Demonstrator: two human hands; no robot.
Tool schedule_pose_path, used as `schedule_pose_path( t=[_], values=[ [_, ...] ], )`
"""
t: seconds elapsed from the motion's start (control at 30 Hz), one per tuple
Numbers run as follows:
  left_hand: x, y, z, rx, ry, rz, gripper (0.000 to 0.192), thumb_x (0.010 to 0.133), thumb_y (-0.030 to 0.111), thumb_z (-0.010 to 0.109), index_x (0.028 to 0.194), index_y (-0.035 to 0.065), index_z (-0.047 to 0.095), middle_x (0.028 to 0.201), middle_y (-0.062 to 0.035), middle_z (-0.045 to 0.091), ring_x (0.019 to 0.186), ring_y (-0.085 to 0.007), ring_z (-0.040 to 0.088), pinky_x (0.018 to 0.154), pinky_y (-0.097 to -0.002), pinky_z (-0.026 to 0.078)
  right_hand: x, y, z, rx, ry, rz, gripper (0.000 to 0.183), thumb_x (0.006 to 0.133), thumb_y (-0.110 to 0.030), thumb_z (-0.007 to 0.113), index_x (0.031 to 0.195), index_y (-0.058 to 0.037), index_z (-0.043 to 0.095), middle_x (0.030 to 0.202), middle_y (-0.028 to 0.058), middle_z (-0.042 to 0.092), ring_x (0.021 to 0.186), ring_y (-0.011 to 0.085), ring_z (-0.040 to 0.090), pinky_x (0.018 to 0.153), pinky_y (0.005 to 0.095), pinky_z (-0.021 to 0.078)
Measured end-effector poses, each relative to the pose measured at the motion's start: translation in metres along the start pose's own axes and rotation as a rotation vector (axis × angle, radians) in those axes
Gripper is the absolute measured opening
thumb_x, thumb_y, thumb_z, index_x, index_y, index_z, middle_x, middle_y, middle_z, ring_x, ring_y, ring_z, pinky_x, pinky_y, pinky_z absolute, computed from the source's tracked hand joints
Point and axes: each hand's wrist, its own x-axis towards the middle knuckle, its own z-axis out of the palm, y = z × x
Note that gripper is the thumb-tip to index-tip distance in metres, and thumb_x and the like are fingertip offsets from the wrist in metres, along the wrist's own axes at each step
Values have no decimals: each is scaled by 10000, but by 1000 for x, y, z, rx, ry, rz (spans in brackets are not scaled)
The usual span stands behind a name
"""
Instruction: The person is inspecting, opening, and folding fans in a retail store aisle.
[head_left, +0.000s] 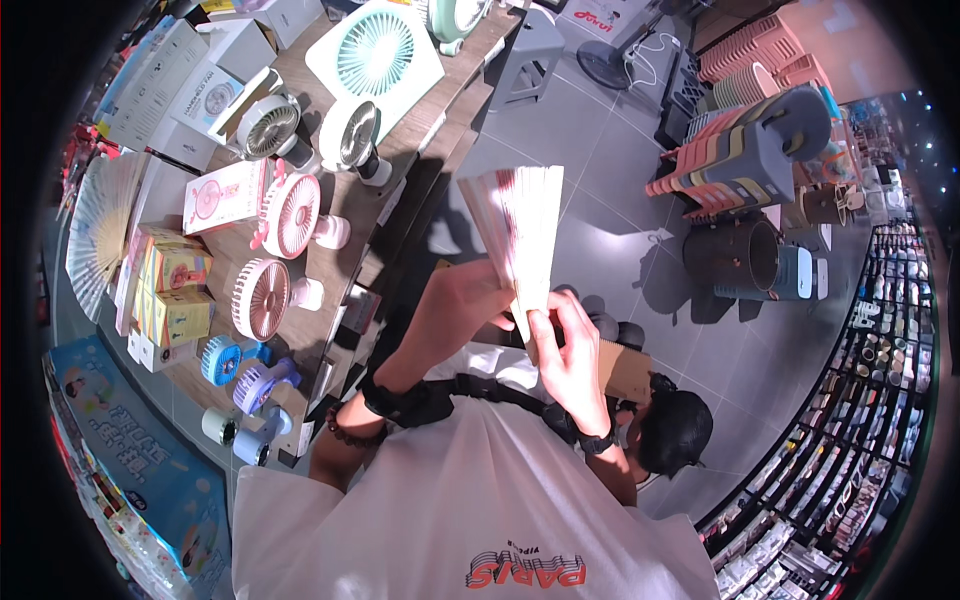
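A folding fan (517, 225) stands partly spread in front of my chest, pale with some pink and red on its pleats, its leaf pointing away from me. My right hand (570, 349) grips the fan near its narrow end, the thumb lying along the sticks. From the other side, the fingers of my left hand (465, 304) pinch the fan's left edge just above that end. Glare washes out much of the leaf. Dark bands circle both wrists, and a beaded bracelet (352, 431) is on my left forearm.
On my left, a wooden display shelf (330, 262) holds several small electric fans (292, 215), boxes and another spread folding fan (109, 232). Stacked plastic stools (742, 157) and a dark bin (727, 255) stand to the right. A person (675, 427) is close by my right arm.
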Motion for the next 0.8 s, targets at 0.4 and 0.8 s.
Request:
schedule_pose_path(
  t=[0.4,0.8],
  values=[
    [-1,-8,-4,-72,-35,31,235,950,143,569,1091,-42,600,881,-60,655,837,-85,616,726,-249,564,2,1,-1,7,-9,5,133,937,-66,562,1023,25,605,804,99,551,661,168,554,618,295,451],
    [3,2,-12,-79,233,174,212,959,111,544,1091,-54,567,907,-70,673,829,-93,644,730,-259,534,-3,-5,-1,-121,-47,-66,137,916,-32,560,1037,27,582,847,149,580,666,274,582,624,356,480]
  ],
)
